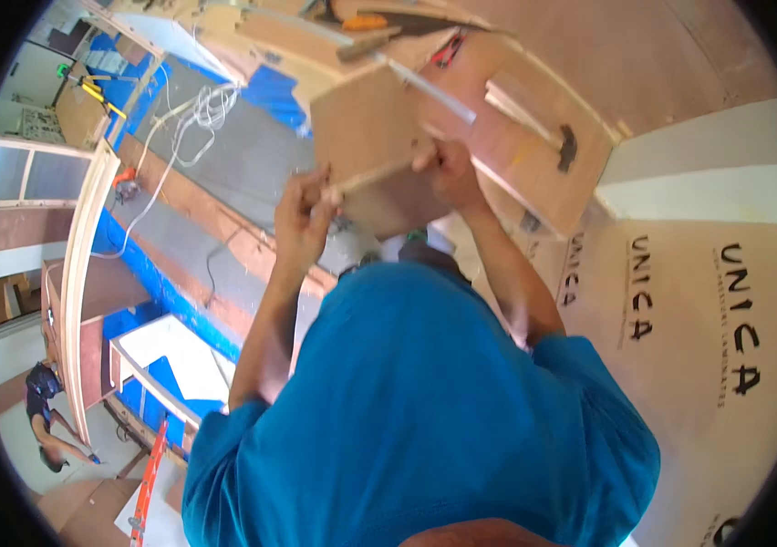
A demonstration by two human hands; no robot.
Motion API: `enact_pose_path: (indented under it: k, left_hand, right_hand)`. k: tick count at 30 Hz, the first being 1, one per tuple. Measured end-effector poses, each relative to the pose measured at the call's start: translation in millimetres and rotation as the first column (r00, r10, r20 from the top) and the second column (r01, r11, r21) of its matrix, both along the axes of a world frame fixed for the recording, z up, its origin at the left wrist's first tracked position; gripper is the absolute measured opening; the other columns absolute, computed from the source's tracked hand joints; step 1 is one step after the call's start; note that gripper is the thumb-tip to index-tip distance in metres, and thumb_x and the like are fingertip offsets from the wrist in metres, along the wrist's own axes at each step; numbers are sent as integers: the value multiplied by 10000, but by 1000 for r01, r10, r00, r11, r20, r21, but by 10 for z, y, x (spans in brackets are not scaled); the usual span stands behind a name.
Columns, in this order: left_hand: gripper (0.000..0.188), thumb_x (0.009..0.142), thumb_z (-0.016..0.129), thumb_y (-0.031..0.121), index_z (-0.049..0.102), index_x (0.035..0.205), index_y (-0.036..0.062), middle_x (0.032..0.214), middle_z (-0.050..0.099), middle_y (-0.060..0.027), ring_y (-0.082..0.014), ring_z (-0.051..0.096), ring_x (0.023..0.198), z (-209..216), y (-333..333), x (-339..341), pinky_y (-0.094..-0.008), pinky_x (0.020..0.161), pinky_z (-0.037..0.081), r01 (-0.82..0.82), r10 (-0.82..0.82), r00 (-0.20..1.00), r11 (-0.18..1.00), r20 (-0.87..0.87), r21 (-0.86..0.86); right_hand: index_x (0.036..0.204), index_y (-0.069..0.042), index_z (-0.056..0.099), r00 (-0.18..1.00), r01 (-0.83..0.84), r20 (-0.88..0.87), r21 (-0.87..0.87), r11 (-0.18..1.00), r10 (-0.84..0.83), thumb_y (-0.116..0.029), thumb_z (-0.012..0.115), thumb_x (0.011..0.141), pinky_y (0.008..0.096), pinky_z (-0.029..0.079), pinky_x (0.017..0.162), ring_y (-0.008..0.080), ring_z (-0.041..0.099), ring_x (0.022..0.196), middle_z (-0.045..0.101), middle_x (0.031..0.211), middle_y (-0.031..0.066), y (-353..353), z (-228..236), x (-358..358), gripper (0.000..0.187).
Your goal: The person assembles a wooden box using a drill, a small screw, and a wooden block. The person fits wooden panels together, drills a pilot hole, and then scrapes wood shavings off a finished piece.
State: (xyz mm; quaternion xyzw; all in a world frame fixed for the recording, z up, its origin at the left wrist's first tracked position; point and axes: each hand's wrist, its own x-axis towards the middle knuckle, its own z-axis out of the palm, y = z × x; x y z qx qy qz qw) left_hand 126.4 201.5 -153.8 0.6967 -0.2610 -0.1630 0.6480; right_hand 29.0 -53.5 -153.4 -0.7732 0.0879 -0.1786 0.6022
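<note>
L hand (305,217) & R hand (450,178) both grip a brn wood panel (366,123) btwn them, w/ hammer (567,149) on tabletop (534,82) fwd-right of hands, wht cord (211,111) coiled on floor (256,164) fwd-left & orange ladder (146,488) well off back-left.

Woodworking or building site: a hammer (567,149) at two o'clock, brown printed sheeting (680,392) at four, a bare wooden frame (74,292) at nine, blue floor covering (279,96) at eleven.
</note>
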Motion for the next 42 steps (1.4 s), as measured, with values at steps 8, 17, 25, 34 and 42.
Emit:
enact_pose_path:
  k: [8,17,25,34,42]
  left_hand:
    - [408,967,739,170,510,1294,85,974,671,-55,-130,607,874,185,-195,-127,-294,795,498,83,-61,979,991,-194,108]
    - [653,1022,609,406,401,1526,46,1462,556,-198,-326,548,1331,-70,-110,-439,-508,1132,409,-555,-197,522,660,-830,-506]
    - [621,1002,656,290,414,1518,43,1496,514,-151,-327,468,1408,-266,116,-550,-526,1188,346,-783,52,552,375,-832,-496]
    - [633,975,705,322,442,1493,70,1450,556,-123,-288,508,1379,-370,903,-66,-479,1144,415,-687,99,682,428,-725,-587]
    - [378,1008,617,286,585,1299,46,1082,735,-153,-252,744,929,-1801,2822,239,-328,712,605,-610,469,490,787,-735,95]
  right_hand:
    - [839,-19,687,966,-233,50,-250,940,253,-322,763,894,395,424,547,209,528,558,569,632,136,-479,-153,275,318]
    - [845,11,711,630,-653,193,-394,647,752,-363,761,860,375,479,565,271,612,565,606,647,168,-174,160,843,378]
    - [968,44,638,644,-765,-55,-43,643,763,-277,639,963,362,453,634,182,542,667,616,739,135,535,39,1424,321]
    - [815,33,606,751,-599,176,-223,769,636,-140,561,928,446,454,648,280,576,685,594,730,167,1386,-586,2054,212]
    - [780,-32,609,861,-236,275,-529,815,428,-84,600,943,457,443,687,320,587,719,588,753,156,1117,-484,3159,172]
